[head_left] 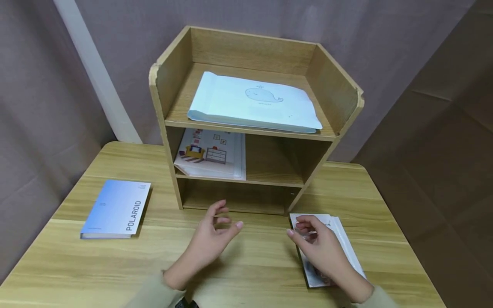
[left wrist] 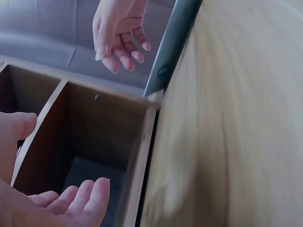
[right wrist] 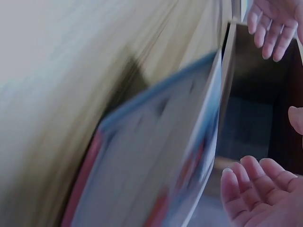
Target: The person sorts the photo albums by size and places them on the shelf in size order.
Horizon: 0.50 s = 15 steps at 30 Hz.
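"Has that person got hold of anything?"

"Nothing I can see. The left hand (head_left: pixel 209 237), just below the frame's centre, has a loose, empty grip, fingers softly bent and thumb apart from them. The right hand (head_left: pixel 326 248), lower right, matches it: grip partly open, nothing in it."

"Where's the grey-and-white rectangular book (head_left: pixel 316 279) with the picture cover?"

"Lower right, flat on the pale yellow wooden counter (head_left: pixel 262 265), partly hidden beneath the right hand. In the right wrist view those fingers look clear of it. I'd guess it sits there for easy reach, beside the light-brown wooden shelf unit (head_left: pixel 252 51) rather than across its front."

"Which way does it point?"

"Its long axis runs away from the person, the far end leaning slightly left, towards the shelf's right foot. I can't read the cover print."

"And the pale blue oblong album with the whale (head_left: pixel 239 100)?"

"Flat on the top shelf, upper middle, long side running across; probably because that suits the shelf's width. The blue-to-white POLAROID book (head_left: pixel 115 209) lies at left, well apart from both hands."
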{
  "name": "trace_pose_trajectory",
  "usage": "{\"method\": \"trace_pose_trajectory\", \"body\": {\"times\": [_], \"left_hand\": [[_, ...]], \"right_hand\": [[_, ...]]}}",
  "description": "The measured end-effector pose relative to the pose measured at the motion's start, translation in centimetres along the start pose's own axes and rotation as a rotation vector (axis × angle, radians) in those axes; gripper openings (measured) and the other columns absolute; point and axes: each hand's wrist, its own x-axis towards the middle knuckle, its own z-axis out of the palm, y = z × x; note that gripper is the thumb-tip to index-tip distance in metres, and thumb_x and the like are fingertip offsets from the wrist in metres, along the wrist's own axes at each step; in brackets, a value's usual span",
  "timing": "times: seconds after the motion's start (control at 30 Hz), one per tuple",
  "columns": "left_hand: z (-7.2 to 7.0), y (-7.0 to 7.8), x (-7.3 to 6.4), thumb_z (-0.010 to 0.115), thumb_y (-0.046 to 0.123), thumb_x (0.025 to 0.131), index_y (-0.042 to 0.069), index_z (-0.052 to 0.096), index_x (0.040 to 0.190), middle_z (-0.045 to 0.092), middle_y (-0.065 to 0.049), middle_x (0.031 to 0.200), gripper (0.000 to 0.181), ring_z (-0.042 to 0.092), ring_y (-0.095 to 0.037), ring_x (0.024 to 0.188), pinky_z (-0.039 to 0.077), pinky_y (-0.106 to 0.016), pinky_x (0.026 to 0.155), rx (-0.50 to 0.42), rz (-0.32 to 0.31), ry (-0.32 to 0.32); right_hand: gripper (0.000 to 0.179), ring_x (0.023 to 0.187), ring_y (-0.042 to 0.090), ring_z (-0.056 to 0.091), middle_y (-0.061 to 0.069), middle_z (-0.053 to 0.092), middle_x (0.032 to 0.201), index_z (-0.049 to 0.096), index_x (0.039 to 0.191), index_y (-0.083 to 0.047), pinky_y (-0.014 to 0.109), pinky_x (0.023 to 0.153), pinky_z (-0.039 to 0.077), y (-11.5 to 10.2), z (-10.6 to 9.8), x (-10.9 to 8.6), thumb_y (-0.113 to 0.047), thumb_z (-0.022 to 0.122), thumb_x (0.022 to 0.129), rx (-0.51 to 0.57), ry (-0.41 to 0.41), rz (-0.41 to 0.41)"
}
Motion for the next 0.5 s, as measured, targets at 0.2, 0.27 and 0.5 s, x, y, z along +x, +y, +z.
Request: {"method": "trace_pose_trajectory", "body": {"times": [0.2, 0.27, 0.5], "left_hand": [[2.5, -0.4, -0.4, 0.075, 0.042, 0.083, 0.011, 0.029, 0.148, 0.046, -0.008, 0.137, 0.085, 0.051, -0.031, 0.118, 0.05, -0.038, 0.093, 0.004, -0.006, -0.066], [3.4, -0.5, -0.6, 0.075, 0.043, 0.083, 0.009, 0.028, 0.149, 0.046, -0.008, 0.137, 0.088, 0.05, -0.03, 0.119, 0.05, -0.039, 0.093, 0.02, -0.007, -0.09], [6.7, -0.6, -1.4, 0.075, 0.044, 0.083, 0.007, 0.028, 0.149, 0.046, -0.009, 0.137, 0.09, 0.051, -0.028, 0.117, 0.051, -0.036, 0.091, 0.031, -0.024, -0.169]], "right_hand": [[0.048, 0.09, 0.016, 0.062, 0.003, 0.067, 0.1, 0.061, 0.118, -0.009, 0.029, 0.074, 0.055, 1.9, -2.3, -1.0, -0.043, 0.073, 0.086, -0.074, 0.047, 0.032], [0.049, 0.091, 0.017, 0.062, 0.004, 0.067, 0.101, 0.06, 0.119, -0.008, 0.029, 0.074, 0.054, 2.5, -2.8, -1.2, -0.042, 0.073, 0.086, -0.099, 0.054, 0.043], [0.057, 0.092, 0.023, 0.061, 0.009, 0.066, 0.104, 0.056, 0.122, -0.004, 0.032, 0.074, 0.053, 4.3, -4.1, -1.7, -0.044, 0.073, 0.085, -0.191, 0.072, 0.08]]}}
